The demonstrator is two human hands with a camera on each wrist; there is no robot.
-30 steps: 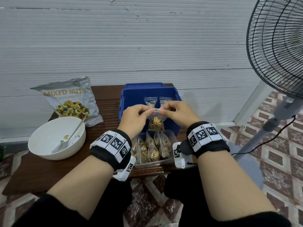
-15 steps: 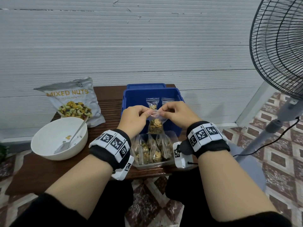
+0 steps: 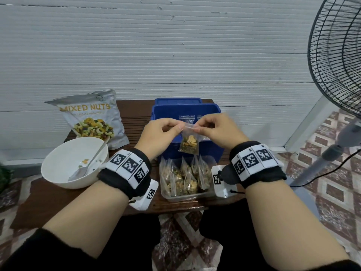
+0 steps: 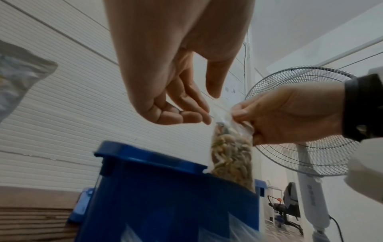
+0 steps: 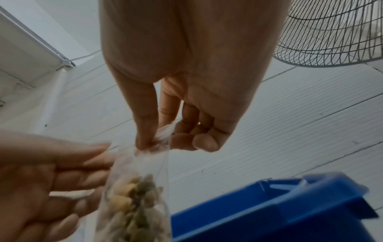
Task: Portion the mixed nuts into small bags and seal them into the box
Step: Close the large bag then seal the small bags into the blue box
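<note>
A small clear zip bag of mixed nuts (image 3: 189, 143) hangs over the front edge of the blue box (image 3: 168, 114). My left hand (image 3: 178, 130) pinches the left end of its top strip between thumb and forefinger. The right end is pinched by my right hand (image 3: 196, 130). In the left wrist view the bag (image 4: 232, 155) dangles above the box rim (image 4: 145, 157), with my left hand (image 4: 209, 109) and right hand (image 4: 238, 114) at its mouth. In the right wrist view my right hand (image 5: 153, 142) pinches the bag (image 5: 132, 204) while my left hand (image 5: 107, 153) stays at its edge.
A clear tub (image 3: 187, 197) with several filled bags stands at the table's near edge. Empty bags (image 3: 186, 119) lean inside the blue box. A white bowl (image 3: 58, 153) with a spoon (image 3: 91, 161) and the mixed nuts pouch (image 3: 91, 118) lie left. A standing fan (image 3: 340, 55) is on the right.
Both hands stay pinched on the bag's top strip at about the same height. The bag's top has tilted slightly, with the left end lower.
</note>
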